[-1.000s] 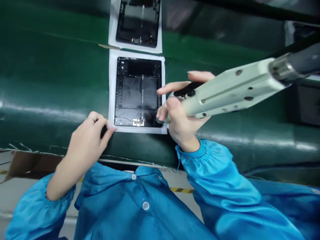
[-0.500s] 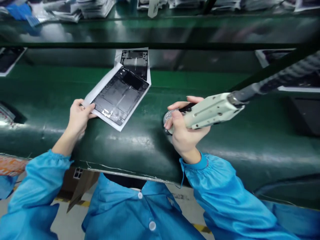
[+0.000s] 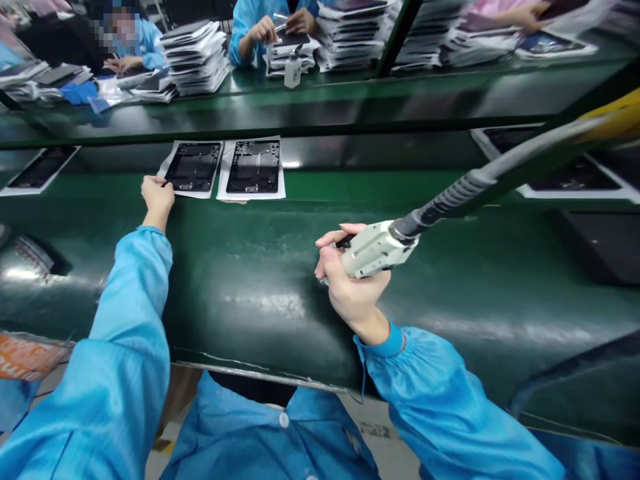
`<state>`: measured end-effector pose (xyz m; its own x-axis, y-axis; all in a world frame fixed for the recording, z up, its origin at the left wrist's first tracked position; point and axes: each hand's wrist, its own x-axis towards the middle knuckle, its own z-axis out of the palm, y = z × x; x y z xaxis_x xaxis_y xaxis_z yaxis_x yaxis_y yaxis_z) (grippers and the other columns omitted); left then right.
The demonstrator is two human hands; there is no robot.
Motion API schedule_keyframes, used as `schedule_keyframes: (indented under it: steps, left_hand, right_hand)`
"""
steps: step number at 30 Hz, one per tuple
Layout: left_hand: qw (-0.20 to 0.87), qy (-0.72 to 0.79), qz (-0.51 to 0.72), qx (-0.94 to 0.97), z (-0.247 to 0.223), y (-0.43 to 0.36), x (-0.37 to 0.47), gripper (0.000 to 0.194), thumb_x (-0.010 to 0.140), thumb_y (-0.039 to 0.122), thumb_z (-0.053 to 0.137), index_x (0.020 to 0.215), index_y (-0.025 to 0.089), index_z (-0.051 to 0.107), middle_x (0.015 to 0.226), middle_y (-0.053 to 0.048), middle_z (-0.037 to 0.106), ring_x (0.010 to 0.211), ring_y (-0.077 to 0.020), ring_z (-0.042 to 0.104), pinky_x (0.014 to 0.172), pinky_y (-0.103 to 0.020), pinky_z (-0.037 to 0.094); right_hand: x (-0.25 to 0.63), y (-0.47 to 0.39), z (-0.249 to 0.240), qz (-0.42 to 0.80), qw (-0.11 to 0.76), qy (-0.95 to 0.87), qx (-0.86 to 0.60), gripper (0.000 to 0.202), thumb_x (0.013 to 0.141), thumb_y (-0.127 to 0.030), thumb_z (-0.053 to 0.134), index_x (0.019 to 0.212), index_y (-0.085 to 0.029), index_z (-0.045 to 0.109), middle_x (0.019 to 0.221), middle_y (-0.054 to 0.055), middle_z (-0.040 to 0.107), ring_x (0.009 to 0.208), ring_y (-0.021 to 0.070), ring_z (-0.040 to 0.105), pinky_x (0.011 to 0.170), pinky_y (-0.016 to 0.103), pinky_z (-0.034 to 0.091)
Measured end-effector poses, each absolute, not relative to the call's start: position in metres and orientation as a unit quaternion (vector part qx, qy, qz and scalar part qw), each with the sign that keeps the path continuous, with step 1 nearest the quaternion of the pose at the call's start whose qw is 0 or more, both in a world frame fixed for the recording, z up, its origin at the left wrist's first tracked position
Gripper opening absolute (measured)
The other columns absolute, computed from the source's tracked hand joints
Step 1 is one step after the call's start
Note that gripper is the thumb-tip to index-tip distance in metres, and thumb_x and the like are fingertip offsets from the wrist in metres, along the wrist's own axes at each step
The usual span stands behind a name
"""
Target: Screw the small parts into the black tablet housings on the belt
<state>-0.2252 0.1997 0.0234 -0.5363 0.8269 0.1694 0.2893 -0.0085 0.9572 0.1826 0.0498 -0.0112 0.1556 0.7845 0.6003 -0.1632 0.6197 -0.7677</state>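
At the back left of the green table, my left hand (image 3: 159, 197) pinches the lower left corner of a dark tablet panel (image 3: 194, 167) on white paper. Just right of it, a second tablet panel (image 3: 253, 165) lies on its own white sheet. My right hand (image 3: 353, 280) is wrapped round a pale green handheld tool (image 3: 383, 248), held above the middle of the table. A ribbed grey hose runs from the tool to the upper right. The tool's front end is mostly hidden by my fingers.
More panels on white sheets lie at the far left (image 3: 45, 167) and back right (image 3: 575, 175). A black box (image 3: 605, 243) sits at the right. Beyond the raised shelf edge (image 3: 330, 107), several people work beside paper stacks (image 3: 195, 57). A dark cable crosses the lower right.
My left hand has moved back and left with its panel, which now lies beside the second one instead of overlapping it. The tool in my right hand has shifted slightly left. The view has tilted up.
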Motion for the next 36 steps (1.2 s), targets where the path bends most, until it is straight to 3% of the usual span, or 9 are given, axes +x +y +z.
schedule_keyframes:
  steps: [3, 5, 8, 11, 17, 22, 26, 30, 36]
  left_hand:
    - [0.126, 0.670, 0.473, 0.559, 0.018, 0.204, -0.204, 0.046, 0.087, 0.038, 0.084, 0.082, 0.024, 0.040, 0.135, -0.011, 0.064, 0.164, -0.0317, 0.033, 0.124, -0.054, 0.030]
    - [0.114, 0.626, 0.382, 0.670, 0.012, 0.211, -0.182, 0.035, 0.085, 0.043, 0.084, 0.083, 0.024, 0.054, 0.143, -0.010, 0.067, 0.158, -0.0335, 0.043, 0.132, -0.055, 0.029]
    - [0.172, 0.559, 0.298, 0.754, 0.002, 0.222, -0.149, 0.016, 0.083, 0.036, 0.083, 0.090, 0.027, 0.073, 0.131, -0.006, 0.078, 0.131, -0.0299, 0.067, 0.128, -0.052, 0.040]
    - [0.194, 0.538, 0.273, 0.773, -0.003, 0.229, -0.129, 0.013, 0.083, 0.029, 0.082, 0.096, 0.029, 0.080, 0.119, -0.005, 0.082, 0.119, -0.0290, 0.072, 0.124, -0.051, 0.046]
    - [0.211, 0.531, 0.274, 0.774, -0.004, 0.237, -0.126, 0.011, 0.082, 0.024, 0.079, 0.091, 0.030, 0.079, 0.100, -0.005, 0.079, 0.114, -0.0309, 0.071, 0.123, -0.052, 0.044]
    - [0.159, 0.547, 0.218, 0.793, -0.004, 0.242, -0.129, 0.008, 0.090, 0.027, 0.071, 0.087, 0.030, 0.064, 0.084, 0.000, 0.064, 0.105, -0.0260, 0.062, 0.110, -0.047, 0.045]
    - [0.119, 0.535, 0.196, 0.813, 0.008, 0.228, -0.126, 0.005, 0.096, 0.028, 0.066, 0.098, 0.026, 0.062, 0.093, 0.006, 0.062, 0.101, -0.0164, 0.053, 0.112, -0.043, 0.044]
    - [0.104, 0.495, 0.212, 0.836, 0.019, 0.191, -0.110, 0.010, 0.094, 0.032, 0.063, 0.101, 0.026, 0.068, 0.105, 0.003, 0.070, 0.105, -0.0210, 0.058, 0.111, -0.046, 0.049]
    - [0.131, 0.414, 0.184, 0.882, 0.012, 0.108, -0.081, 0.018, 0.102, 0.039, 0.062, 0.102, 0.025, 0.075, 0.117, -0.008, 0.081, 0.110, -0.0306, 0.076, 0.099, -0.046, 0.061]
  right_hand:
    - [0.184, 0.051, -0.012, 0.340, 0.704, -0.557, -0.279, 0.037, 0.101, -0.025, 0.077, 0.135, -0.031, 0.063, 0.093, -0.004, 0.072, 0.053, 0.0076, 0.061, 0.047, 0.022, 0.055]
    - [0.188, 0.054, -0.012, 0.345, 0.701, -0.557, -0.282, 0.038, 0.101, -0.026, 0.078, 0.135, -0.032, 0.063, 0.097, -0.003, 0.074, 0.050, 0.0069, 0.059, 0.046, 0.023, 0.054]
    - [0.199, 0.065, -0.008, 0.352, 0.698, -0.557, -0.280, 0.037, 0.098, -0.036, 0.082, 0.130, -0.032, 0.064, 0.100, -0.002, 0.076, 0.047, 0.0073, 0.058, 0.043, 0.024, 0.053]
    - [0.216, 0.079, -0.001, 0.354, 0.699, -0.554, -0.282, 0.038, 0.093, -0.046, 0.088, 0.120, -0.029, 0.067, 0.097, 0.000, 0.078, 0.046, 0.0088, 0.059, 0.041, 0.026, 0.053]
    - [0.235, 0.098, 0.001, 0.366, 0.693, -0.544, -0.299, 0.039, 0.092, -0.056, 0.088, 0.109, -0.026, 0.069, 0.089, 0.000, 0.075, 0.042, 0.0077, 0.055, 0.038, 0.025, 0.045]
    - [0.232, 0.102, -0.006, 0.359, 0.704, -0.548, -0.275, 0.041, 0.091, -0.059, 0.087, 0.110, -0.029, 0.067, 0.077, -0.004, 0.066, 0.040, 0.0067, 0.048, 0.039, 0.025, 0.041]
    - [0.230, 0.102, -0.009, 0.368, 0.683, -0.557, -0.297, 0.051, 0.090, -0.072, 0.081, 0.112, -0.030, 0.062, 0.075, -0.005, 0.060, 0.043, 0.0082, 0.042, 0.042, 0.029, 0.047]
    - [0.231, 0.100, -0.008, 0.389, 0.664, -0.566, -0.295, 0.056, 0.089, -0.078, 0.079, 0.113, -0.031, 0.060, 0.076, -0.005, 0.061, 0.043, 0.0090, 0.040, 0.040, 0.030, 0.046]
    - [0.230, 0.096, -0.006, 0.419, 0.669, -0.565, -0.241, 0.040, 0.092, -0.059, 0.085, 0.109, -0.029, 0.064, 0.075, -0.006, 0.064, 0.038, 0.0071, 0.040, 0.036, 0.027, 0.042]
